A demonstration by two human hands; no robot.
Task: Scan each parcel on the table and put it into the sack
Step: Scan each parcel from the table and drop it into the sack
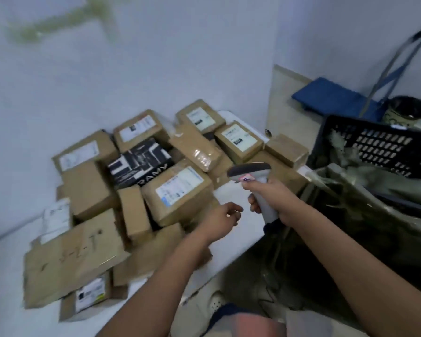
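Several brown cardboard parcels lie heaped on the white table, one black printed box among them. A labelled parcel sits at the heap's near right. My left hand hovers just right of it with fingers loosely curled, holding nothing. My right hand grips the handle of a grey barcode scanner, whose head points left toward the parcels. The grey-green sack gapes open at the right, below the table edge.
A black perforated plastic crate stands behind the sack. A blue folding trolley and a dark bin sit in the far right corner. White walls close off the table's back and left.
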